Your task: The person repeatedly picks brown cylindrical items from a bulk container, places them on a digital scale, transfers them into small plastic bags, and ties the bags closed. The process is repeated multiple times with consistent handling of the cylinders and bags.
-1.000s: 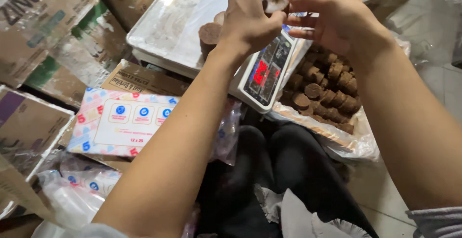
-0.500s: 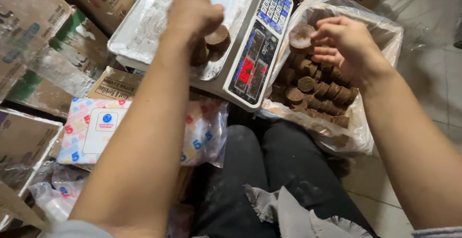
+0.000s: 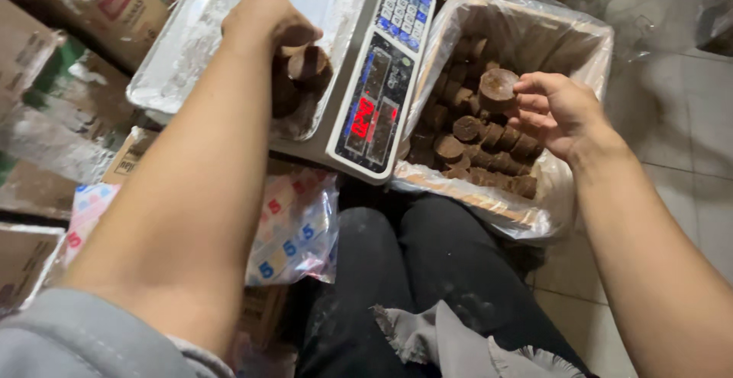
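Since half a second ago the left hand (image 3: 263, 23) has come lower onto the scale's tray (image 3: 191, 50), and the right hand (image 3: 557, 111) has lifted one brown disc (image 3: 498, 88) clear of the pile. The left hand is closed on a small stack of brown discs (image 3: 301, 69); it presses them to the tray, probably so that they stand together and do not roll. The right hand grips its single disc at the fingertips, just above the plastic-lined box of discs (image 3: 489, 149), which stays directly below it so that picking is short. Between both hands is the scale's display panel (image 3: 374, 111) with red digits, turned toward the person for easy reading. Under the left forearm lies a bag of printed packets (image 3: 294, 233); cardboard boxes (image 3: 46, 34) stand beyond the left hand.
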